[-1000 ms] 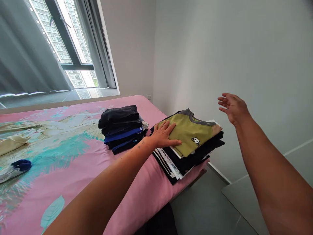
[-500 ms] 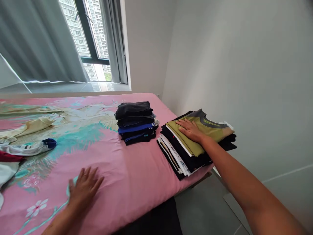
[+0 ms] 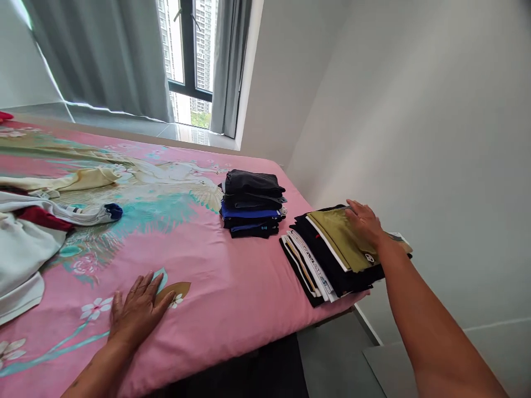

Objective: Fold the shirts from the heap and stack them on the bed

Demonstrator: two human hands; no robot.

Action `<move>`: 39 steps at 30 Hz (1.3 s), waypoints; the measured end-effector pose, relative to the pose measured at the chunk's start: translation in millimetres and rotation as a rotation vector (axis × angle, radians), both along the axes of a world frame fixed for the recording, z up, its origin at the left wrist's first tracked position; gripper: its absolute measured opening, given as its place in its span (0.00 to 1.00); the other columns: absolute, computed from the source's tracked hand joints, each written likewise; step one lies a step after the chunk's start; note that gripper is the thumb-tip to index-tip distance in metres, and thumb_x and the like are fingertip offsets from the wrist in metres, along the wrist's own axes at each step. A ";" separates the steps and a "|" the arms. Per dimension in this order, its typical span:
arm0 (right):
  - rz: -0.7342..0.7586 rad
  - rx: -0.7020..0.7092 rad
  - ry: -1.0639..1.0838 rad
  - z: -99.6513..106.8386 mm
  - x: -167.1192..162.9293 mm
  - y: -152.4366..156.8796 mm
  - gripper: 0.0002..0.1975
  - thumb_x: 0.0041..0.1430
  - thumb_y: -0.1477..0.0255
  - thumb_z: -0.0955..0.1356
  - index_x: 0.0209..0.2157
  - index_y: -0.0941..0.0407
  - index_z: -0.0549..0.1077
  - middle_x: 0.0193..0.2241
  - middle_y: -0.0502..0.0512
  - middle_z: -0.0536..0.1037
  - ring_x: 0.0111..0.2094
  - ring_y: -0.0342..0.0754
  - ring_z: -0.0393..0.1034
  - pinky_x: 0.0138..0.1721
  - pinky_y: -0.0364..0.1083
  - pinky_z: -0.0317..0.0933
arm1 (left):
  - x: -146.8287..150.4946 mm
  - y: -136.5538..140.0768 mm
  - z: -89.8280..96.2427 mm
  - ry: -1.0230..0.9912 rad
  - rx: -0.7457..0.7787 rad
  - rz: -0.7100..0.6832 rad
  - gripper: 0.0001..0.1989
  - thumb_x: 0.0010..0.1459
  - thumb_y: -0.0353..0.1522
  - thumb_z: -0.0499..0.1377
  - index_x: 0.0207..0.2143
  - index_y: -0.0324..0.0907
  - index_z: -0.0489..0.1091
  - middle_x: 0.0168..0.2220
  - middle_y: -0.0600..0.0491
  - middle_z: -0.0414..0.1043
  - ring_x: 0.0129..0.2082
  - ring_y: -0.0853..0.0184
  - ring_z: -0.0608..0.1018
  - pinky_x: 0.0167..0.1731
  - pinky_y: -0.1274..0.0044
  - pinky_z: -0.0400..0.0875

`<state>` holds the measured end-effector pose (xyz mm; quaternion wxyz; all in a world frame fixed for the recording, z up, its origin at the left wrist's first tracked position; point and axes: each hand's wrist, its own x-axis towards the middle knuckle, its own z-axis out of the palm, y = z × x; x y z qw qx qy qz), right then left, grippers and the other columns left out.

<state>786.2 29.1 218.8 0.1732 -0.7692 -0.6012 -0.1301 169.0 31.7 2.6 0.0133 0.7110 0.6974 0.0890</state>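
My left hand [image 3: 140, 308] lies flat on the pink flowered bedsheet [image 3: 232, 293], its fingers spread, holding nothing. Over at the right, my right hand [image 3: 365, 222] rests on the far side of a folded olive T-shirt [image 3: 332, 228], with the fingers stretched out. That T-shirt tops a stack of folded clothes [image 3: 307, 268], with black and white layers showing at its edge. My hand and forearm hide part of the shirt. A small round white mark shows on the olive cloth beside my wrist.
Left of that stack stands another pile of dark and blue folded clothes [image 3: 253, 204]. Loose garments lie at the left: a white one [image 3: 20, 254], a cream one [image 3: 93, 179] and a striped one [image 3: 89, 214]. A wall rises beyond the bed's right edge; a curtained window is behind.
My right hand has slid toward the collar end of the olive T-shirt, and the dark collar no longer shows. My left hand stays flat on the bed. The view has shifted and tilted.
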 end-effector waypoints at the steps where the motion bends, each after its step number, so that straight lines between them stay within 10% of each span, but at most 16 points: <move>1: -0.046 -0.055 0.035 -10.1 -0.4 -1.3 0.32 0.63 0.49 0.51 0.63 0.48 0.55 0.63 0.56 0.57 0.63 0.64 0.47 0.58 0.71 0.44 | -0.8 -0.4 -0.8 -0.010 -0.004 -0.003 0.31 0.60 0.49 0.44 0.62 0.49 0.55 0.66 0.51 0.50 0.66 0.57 0.50 0.61 0.54 0.36; 7: -0.108 -0.196 0.090 -52.8 -12.3 -0.7 0.31 0.62 0.48 0.52 0.62 0.42 0.55 0.65 0.51 0.51 0.65 0.63 0.42 0.57 0.76 0.35 | 0.9 -1.7 -0.3 -0.049 0.031 -0.005 0.31 0.58 0.49 0.46 0.62 0.49 0.57 0.65 0.51 0.52 0.65 0.55 0.52 0.61 0.54 0.37; 16: -0.147 -0.119 0.062 -18.8 -33.1 -17.1 0.33 0.63 0.50 0.52 0.63 0.51 0.55 0.64 0.61 0.55 0.64 0.65 0.45 0.56 0.74 0.41 | 0.2 0.3 0.8 -0.079 0.020 -0.044 0.32 0.59 0.49 0.45 0.62 0.47 0.55 0.66 0.49 0.50 0.65 0.56 0.51 0.61 0.54 0.35; 21: 0.318 0.440 0.099 -46.3 -143.2 -79.5 0.23 0.65 0.60 0.56 0.55 0.57 0.65 0.55 0.62 0.67 0.60 0.55 0.56 0.60 0.61 0.49 | 2.6 -12.5 8.6 -0.109 0.026 -0.009 0.30 0.58 0.47 0.49 0.60 0.47 0.59 0.64 0.48 0.56 0.64 0.54 0.54 0.61 0.55 0.37; 29: 0.658 0.053 0.401 -210.1 -347.5 -73.6 0.24 0.62 0.56 0.57 0.48 0.58 0.70 0.50 0.64 0.71 0.56 0.58 0.60 0.56 0.61 0.52 | -1.4 -43.3 14.1 -0.360 0.072 0.042 0.24 0.58 0.42 0.54 0.56 0.45 0.64 0.60 0.46 0.62 0.62 0.58 0.60 0.63 0.58 0.41; 34: 0.646 -0.088 0.207 -233.3 -468.5 -49.9 0.23 0.61 0.62 0.55 0.51 0.55 0.68 0.56 0.62 0.67 0.58 0.59 0.56 0.58 0.66 0.42 | -17.1 -53.6 -2.5 -0.735 0.359 0.198 0.18 0.62 0.35 0.49 0.52 0.40 0.67 0.52 0.43 0.70 0.54 0.61 0.69 0.57 0.63 0.60; 39: 0.687 0.052 0.176 -244.7 -482.5 -42.2 0.21 0.60 0.63 0.57 0.47 0.58 0.71 0.53 0.63 0.70 0.56 0.57 0.60 0.56 0.59 0.48 | -22.0 -79.7 -2.1 -0.833 0.404 0.133 0.12 0.58 0.31 0.53 0.43 0.42 0.72 0.44 0.45 0.74 0.47 0.62 0.73 0.52 0.64 0.67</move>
